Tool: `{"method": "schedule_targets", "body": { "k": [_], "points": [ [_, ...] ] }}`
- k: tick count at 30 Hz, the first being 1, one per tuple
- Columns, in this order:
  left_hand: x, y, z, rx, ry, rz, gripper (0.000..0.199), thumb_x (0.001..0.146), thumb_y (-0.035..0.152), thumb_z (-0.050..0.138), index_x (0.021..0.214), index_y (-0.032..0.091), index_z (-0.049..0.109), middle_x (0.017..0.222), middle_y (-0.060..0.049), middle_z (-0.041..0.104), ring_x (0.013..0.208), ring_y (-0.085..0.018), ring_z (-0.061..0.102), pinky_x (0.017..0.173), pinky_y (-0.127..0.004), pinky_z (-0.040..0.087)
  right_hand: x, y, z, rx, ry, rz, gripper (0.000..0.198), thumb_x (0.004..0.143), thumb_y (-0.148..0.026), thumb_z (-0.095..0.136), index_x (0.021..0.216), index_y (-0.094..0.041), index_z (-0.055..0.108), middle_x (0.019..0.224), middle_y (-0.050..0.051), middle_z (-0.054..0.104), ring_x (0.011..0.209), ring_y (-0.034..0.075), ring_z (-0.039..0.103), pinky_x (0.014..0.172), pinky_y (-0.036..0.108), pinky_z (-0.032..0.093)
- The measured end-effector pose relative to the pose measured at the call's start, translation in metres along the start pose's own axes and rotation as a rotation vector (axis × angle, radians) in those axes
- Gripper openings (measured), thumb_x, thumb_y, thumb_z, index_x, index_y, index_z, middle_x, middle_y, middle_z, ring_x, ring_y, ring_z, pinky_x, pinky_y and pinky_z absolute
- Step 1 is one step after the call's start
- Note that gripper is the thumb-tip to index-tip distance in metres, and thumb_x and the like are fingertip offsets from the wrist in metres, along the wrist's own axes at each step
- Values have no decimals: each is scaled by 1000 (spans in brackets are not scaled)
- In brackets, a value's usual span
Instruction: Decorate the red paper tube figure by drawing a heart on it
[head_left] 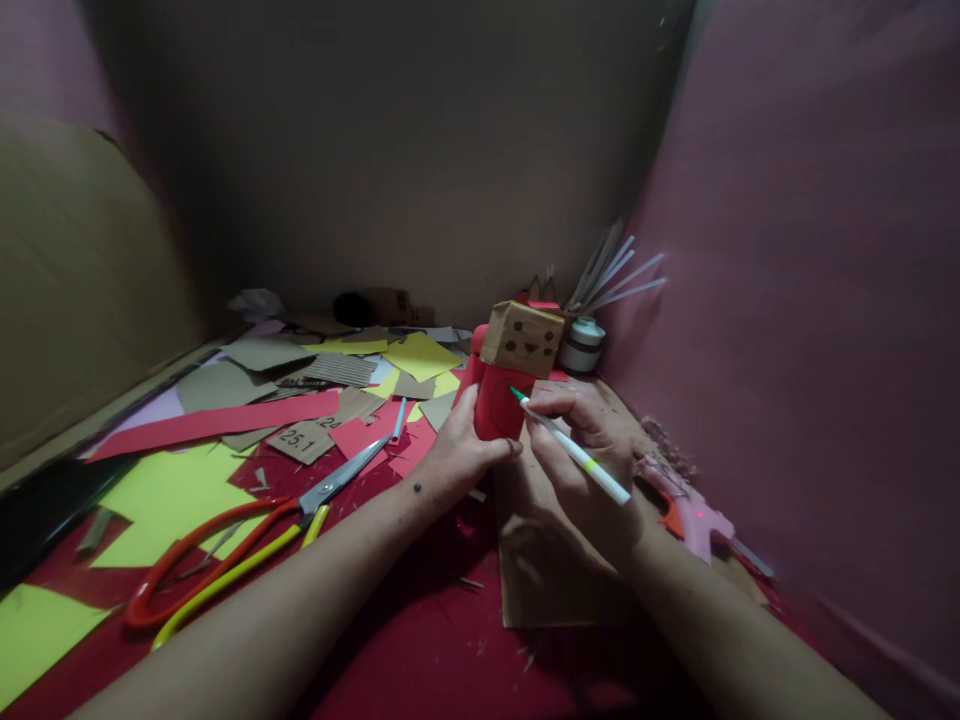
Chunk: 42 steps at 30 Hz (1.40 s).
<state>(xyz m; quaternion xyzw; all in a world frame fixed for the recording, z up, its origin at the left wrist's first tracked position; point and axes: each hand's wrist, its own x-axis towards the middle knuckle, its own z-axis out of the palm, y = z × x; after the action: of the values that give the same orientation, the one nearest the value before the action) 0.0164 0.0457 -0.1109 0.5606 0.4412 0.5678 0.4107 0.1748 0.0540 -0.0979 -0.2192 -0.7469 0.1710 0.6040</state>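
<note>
A small paper figure stands upright, with a red rolled body and a boxy cardboard head that bears dark drawn dots and a nose. My left hand is closed around the lower left of the red body, thumb across its front. Pinched in my right hand is a white felt-tip marker with a green tip. That tip is at the front of the red body, just below the head; whether it touches the paper I cannot tell. Beneath my right hand lies a brown cardboard sheet.
Large scissors with red and yellow handles lie at the left, among yellow paper, a red strip and cardboard scraps. A pink glue gun lies right. Behind the figure are a white jar and white sticks.
</note>
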Motion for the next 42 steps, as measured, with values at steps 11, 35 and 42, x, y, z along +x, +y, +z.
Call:
{"method": "schedule_targets", "body": {
  "k": [11, 35, 42],
  "points": [
    [2, -2, -1, -18, 24, -31, 57, 65, 17, 76, 118, 20, 54, 108, -6, 69, 98, -26, 65, 86, -41, 51, 1, -2, 0, -11, -155, -70, 21, 85, -1, 63, 86, -22, 67, 83, -1, 64, 77, 13, 63, 72, 28, 51],
    [2, -1, 0, -12, 0, 4, 56, 64, 17, 75, 117, 20, 57, 108, -6, 68, 100, -27, 62, 86, -41, 50, 3, -10, -2, -4, -81, -8, 18, 86, -9, 59, 87, -25, 68, 83, -1, 69, 77, 16, 66, 73, 32, 54],
    [0, 0, 1, 13, 14, -21, 52, 65, 19, 75, 113, 20, 57, 106, -5, 67, 98, -27, 63, 85, -42, 51, 2, -7, -2, -23, -77, 12, 16, 88, -11, 59, 88, -24, 67, 84, -1, 69, 80, 16, 66, 77, 33, 54]
  ]
}}
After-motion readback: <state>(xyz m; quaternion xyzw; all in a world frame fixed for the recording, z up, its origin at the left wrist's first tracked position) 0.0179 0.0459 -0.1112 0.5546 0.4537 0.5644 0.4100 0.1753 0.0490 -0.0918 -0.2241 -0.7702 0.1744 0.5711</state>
